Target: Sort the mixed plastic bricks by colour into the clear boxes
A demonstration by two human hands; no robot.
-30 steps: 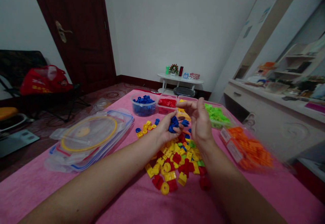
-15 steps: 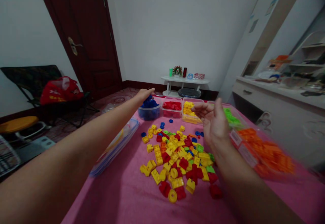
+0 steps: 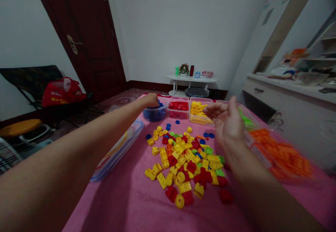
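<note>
The left hand (image 3: 152,100) is seen left of the frame's centre, lowered over the round tub (image 3: 154,115) of blue pieces (image 3: 161,104). Its fingers are largely hidden; whether anything is gripped cannot be told. The right hand (image 3: 229,121) is held right of centre, thumb raised, fingers extended and unclenched. Its fingertips are seen against the right edge of the box of yellow pieces (image 3: 201,120); contact cannot be confirmed. Loose mixed pieces (image 3: 181,148), mostly yellow and red, are spread across the lower centre on a pink cloth (image 3: 147,207). A box of red pieces (image 3: 178,114) is placed between tub and yellow box. Orange pieces (image 3: 285,153) are contained at lower right. Stacked lids (image 3: 123,151) are partly covered by the left forearm.
</note>
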